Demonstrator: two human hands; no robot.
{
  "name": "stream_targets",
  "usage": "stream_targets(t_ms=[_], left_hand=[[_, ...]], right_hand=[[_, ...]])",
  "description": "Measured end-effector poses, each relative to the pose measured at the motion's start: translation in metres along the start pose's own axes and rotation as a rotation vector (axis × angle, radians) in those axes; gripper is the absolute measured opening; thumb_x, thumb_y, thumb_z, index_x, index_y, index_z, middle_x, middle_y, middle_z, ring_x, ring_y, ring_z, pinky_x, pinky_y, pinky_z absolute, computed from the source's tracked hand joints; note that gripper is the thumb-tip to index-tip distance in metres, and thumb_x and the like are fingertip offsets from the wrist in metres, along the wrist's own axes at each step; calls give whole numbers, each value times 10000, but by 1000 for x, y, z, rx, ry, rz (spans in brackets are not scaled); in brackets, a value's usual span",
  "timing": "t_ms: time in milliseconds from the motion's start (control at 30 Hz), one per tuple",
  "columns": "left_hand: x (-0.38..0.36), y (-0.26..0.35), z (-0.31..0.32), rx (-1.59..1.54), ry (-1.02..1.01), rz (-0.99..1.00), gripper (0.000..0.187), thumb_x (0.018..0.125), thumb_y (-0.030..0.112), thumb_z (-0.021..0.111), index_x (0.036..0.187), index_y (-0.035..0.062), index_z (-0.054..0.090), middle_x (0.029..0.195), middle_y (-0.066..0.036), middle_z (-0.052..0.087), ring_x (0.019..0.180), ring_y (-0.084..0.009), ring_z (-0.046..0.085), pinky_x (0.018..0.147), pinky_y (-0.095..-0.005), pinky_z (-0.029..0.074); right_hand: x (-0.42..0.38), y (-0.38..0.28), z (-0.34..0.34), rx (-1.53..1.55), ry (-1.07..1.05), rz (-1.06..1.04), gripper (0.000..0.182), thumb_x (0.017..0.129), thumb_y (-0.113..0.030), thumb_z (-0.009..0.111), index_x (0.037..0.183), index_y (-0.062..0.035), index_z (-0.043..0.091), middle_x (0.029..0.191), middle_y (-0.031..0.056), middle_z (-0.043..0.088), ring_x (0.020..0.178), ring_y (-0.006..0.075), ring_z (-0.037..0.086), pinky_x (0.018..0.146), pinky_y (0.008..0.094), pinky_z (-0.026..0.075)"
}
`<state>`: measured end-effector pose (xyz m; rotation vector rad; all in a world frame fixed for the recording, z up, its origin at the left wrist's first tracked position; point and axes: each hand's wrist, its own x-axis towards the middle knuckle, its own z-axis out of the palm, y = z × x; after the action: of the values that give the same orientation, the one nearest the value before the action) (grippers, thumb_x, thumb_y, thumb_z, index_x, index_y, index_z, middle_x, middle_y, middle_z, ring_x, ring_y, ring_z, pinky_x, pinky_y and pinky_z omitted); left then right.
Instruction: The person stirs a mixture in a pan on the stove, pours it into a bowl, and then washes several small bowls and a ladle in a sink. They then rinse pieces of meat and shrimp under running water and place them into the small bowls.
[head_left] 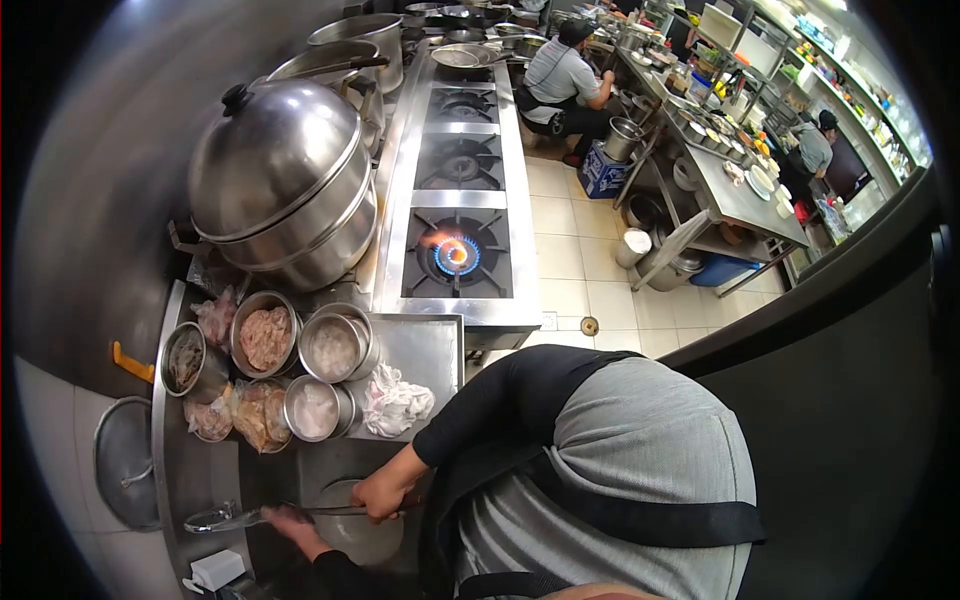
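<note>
My right hand (384, 492), on a black-sleeved arm, grips the dark handle end of a long metal ladle (215, 519). My left hand (293, 527) holds the ladle's shaft near its middle. The ladle lies level over a steel sink (180, 470), its bowl pointing left. Below both hands a round metal bowl (362, 538) sits in the sink. My grey shirt and black apron fill the lower right.
Several steel bowls of raw meat (265, 338) and a white cloth (395, 402) stand beside the sink. A burner (456, 255) is lit on the stove. A big steel steamer (285, 190) sits left of it. Two people work farther back at steel counters (740, 195).
</note>
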<state>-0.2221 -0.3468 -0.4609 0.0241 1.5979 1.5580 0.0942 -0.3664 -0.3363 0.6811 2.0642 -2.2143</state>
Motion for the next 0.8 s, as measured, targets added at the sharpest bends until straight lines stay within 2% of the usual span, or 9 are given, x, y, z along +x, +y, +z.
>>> stream_targets(t_ms=[167,233,267,400,467,567,633,733,800], left_hand=[[-23,3,16,972,-437,659,341,983,332,543,990,19,678,910,-80,658,878,-187,611,787,-420,486],[-36,33,26,1494,-679,1483,312,971,301,551,1043,29,687,954,-134,686,969,-297,630,910,-478,451],[-10,40,13,1795,-666,1028,312,966,288,542,1095,51,697,1091,-155,682,1111,-389,580,1014,-517,387],[30,65,-18,1597,-683,881,337,963,317,558,1116,53,702,1192,-151,665,1156,-374,579,1017,-464,416],[44,70,-18,985,-288,120,318,961,294,571,1133,61,702,1212,-164,663,1155,-329,603,1010,-401,436],[35,66,-21,1400,-778,831,354,970,301,577,1171,31,688,1272,-168,642,1169,-286,603,1011,-359,432],[42,55,-32,1326,-859,790,440,968,351,598,1182,-27,668,1250,-170,647,1138,-265,609,1001,-345,431],[56,65,-50,693,-498,-24,538,975,414,576,1280,-27,619,1261,-125,627,1181,-228,565,1038,-364,397],[31,64,-47,683,-405,110,525,988,409,554,1296,-13,612,1268,-122,621,1186,-226,556,1039,-363,392]], right_hand=[[0,27,-33,-887,48,-79,577,837,-198,680,1328,29,479,1001,270,684,1009,430,662,834,490,539],[-13,30,-39,-1021,134,-94,758,831,-188,673,1480,-10,323,1122,253,646,970,427,669,817,488,540],[-18,26,-42,-1036,133,-89,758,831,-188,673,1480,-10,323,1122,253,646,970,427,669,817,488,540],[-34,19,-46,-1128,145,-139,750,856,-159,615,1530,-99,291,1205,223,572,902,402,679,788,483,544],[-33,23,-42,-1128,178,-160,728,865,-146,594,1531,-125,300,1198,212,562,875,387,683,772,482,548],[-36,27,-50,-1146,206,-142,702,885,-134,559,1536,-147,295,1181,200,571,848,375,687,750,475,556],[-42,34,-56,-1188,176,-168,699,892,-140,554,1540,-169,293,1187,196,571,834,375,689,742,476,560],[-50,24,-59,-1177,163,-141,751,862,-133,605,1543,-186,293,1198,187,570,855,380,686,751,470,559],[-54,19,-62,-1147,192,-118,807,822,-116,656,1541,-185,296,1215,184,568,888,381,682,754,468,555]])
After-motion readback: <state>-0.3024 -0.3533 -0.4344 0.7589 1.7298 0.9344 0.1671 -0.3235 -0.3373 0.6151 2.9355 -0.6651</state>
